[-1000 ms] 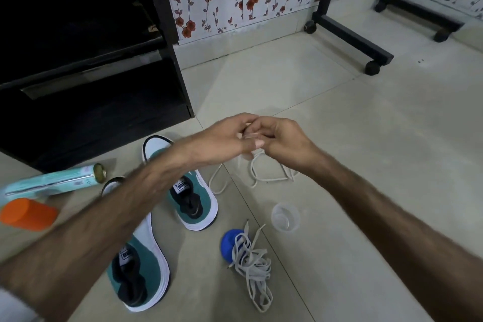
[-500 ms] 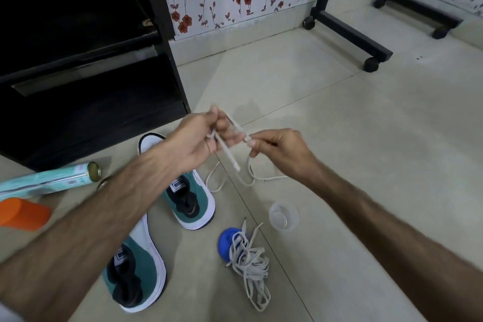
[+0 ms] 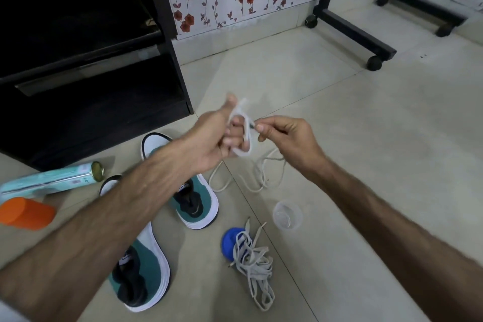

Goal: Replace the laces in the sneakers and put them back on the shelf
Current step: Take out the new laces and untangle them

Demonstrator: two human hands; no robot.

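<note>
Both hands are up over the floor and busy with one thin white shoelace (image 3: 244, 136). The left hand (image 3: 217, 138) has it looped round its curled fingers, thumb up at the top of the loop; the right hand (image 3: 285, 136) pinches a strand just beside, between thumb and forefinger. The rest of that lace trails down in loose curls onto the beige tiled floor (image 3: 366, 138).

Below, the two white-soled teal and white sneakers (image 3: 198, 198) lie side by side on the floor, toes toward the black shelf unit (image 3: 91, 81). Their tongues look bare — I see no lace through the eyelets of either shoe, though the left forearm hides part of both.

Nearer the camera sits a tangled heap of greyish flat laces (image 3: 254, 261), resting partly on a round blue cap (image 3: 230, 240). By my reading, those are the old ones, already out. A small clear plastic cup (image 3: 287, 214) stands near them. Off to the left, a pale green spray can (image 3: 49, 180) lies on its side beside an orange cylinder (image 3: 26, 213).

So the score, as I judge it: old laces removed, new lace being readied in the hands. Left to do: thread both sneakers, tie them, and set the pair back on the shelf.
</note>
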